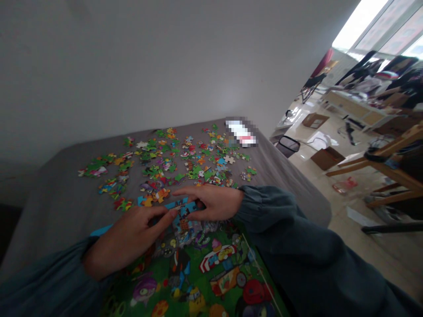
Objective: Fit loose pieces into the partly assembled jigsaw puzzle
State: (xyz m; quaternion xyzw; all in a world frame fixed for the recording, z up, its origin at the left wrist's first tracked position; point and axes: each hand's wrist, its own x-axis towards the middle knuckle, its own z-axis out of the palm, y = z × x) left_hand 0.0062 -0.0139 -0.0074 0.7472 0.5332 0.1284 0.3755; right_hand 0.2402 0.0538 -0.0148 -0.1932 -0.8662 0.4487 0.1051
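Observation:
A partly joined strip of blue jigsaw puzzle pieces (185,222) lies at the upper edge of a green picture board (191,268) printed with cartoon characters. My left hand (132,231) reaches in from the left, thumb and index finger pinched on a small puzzle piece at the strip's left side. From the right, my right hand (214,201) grips the strip's upper right part between thumb and curled fingers, its index finger stretched out to the left. My fingers cover part of the pieces. Just beyond lie orange and blue joined pieces (153,197).
Many loose puzzle pieces (194,171) are scattered across the grey cloth-covered surface (76,198). A blurred-out bright phone-like object (241,133) lies at the far right corner. Beyond the right edge are a wooden chair (380,167) and cardboard boxes (327,158) on the floor.

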